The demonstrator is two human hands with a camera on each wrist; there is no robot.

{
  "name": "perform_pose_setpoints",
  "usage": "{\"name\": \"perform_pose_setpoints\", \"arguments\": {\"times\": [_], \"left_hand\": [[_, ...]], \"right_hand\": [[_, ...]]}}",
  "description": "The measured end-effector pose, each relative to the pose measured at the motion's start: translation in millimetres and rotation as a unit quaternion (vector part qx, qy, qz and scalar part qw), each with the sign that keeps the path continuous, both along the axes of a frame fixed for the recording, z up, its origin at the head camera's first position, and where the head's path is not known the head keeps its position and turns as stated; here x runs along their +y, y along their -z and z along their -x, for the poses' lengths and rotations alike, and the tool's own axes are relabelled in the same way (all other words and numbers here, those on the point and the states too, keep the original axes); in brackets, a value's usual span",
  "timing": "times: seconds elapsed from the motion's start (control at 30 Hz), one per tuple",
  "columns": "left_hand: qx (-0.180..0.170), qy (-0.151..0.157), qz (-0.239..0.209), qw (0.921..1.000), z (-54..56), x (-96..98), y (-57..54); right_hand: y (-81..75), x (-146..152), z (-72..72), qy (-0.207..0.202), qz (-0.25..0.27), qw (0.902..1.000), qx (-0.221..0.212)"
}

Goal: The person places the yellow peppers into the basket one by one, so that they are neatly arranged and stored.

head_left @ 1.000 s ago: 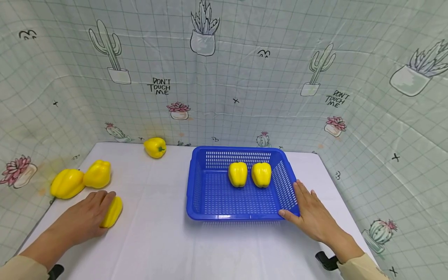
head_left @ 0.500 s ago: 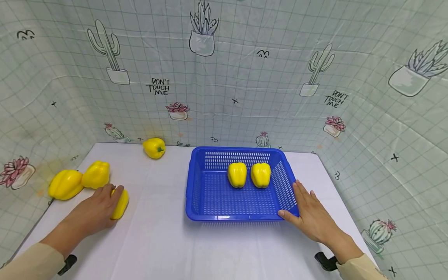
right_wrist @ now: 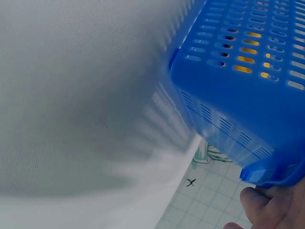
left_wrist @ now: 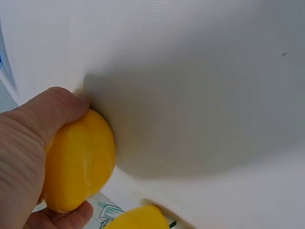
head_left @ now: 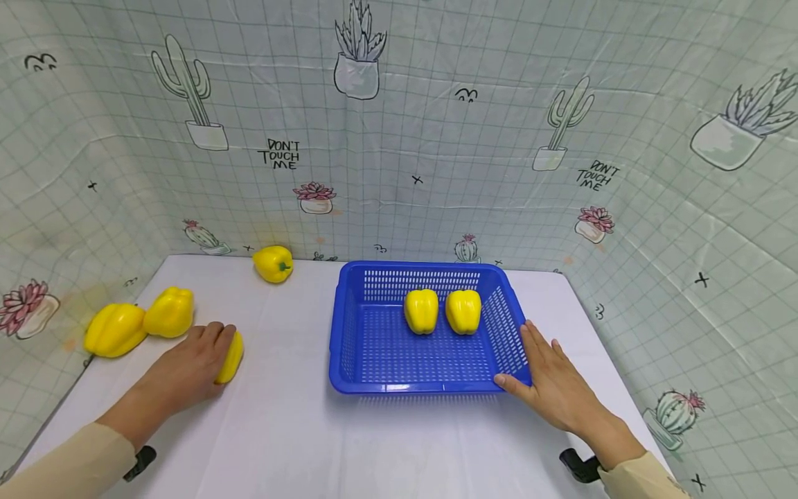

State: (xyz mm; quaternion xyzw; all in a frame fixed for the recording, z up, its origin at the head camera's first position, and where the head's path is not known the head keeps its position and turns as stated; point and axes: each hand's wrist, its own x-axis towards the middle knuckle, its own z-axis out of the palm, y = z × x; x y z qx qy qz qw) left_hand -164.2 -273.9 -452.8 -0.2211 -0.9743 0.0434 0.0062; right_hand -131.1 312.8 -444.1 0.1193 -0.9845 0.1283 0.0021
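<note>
My left hand [head_left: 193, 364] grips a yellow bell pepper [head_left: 231, 358] over the left part of the table. The left wrist view shows the thumb on one side of this pepper [left_wrist: 81, 162] and fingertips beneath it. My right hand [head_left: 555, 381] rests at the near right corner of a blue plastic basket [head_left: 411, 389], thumb on the front rim and straight fingers along the right side. Inside the basket, toward its back right, two yellow bell peppers stand side by side, a left one [head_left: 421, 312] and a right one [head_left: 463, 312].
Two more bell peppers, a far-left one [head_left: 115, 330] and its neighbour [head_left: 170, 312], lie behind my left hand. Another bell pepper [head_left: 273, 264] lies at the table's back edge. Patterned cloth [head_left: 411, 138] walls the back and sides of the white table [head_left: 287, 430].
The left hand has moved right and slightly away from me, carrying the bell pepper with it. The right hand and the basket have stayed in place.
</note>
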Motion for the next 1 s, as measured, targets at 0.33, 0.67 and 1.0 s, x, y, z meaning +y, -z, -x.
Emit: {"name": "perform_pose_setpoints", "arguments": {"times": [0.33, 0.67, 1.0], "left_hand": [[0.045, 0.012, 0.022, 0.9987, 13.4, 7.5, -4.7], [0.074, 0.042, -0.020, 0.9962, 19.8, 14.9, -13.2], [0.132, 0.074, -0.078, 0.9854, 24.1, 18.5, -13.4]], "right_hand": [[-1.5, -1.0, -0.6, 0.002, 0.000, 1.0000, -0.002], [-0.6, -1.2, 0.4, 0.005, -0.004, 1.0000, -0.005], [-0.2, -1.0, 0.2, 0.001, 0.001, 1.0000, -0.001]]}}
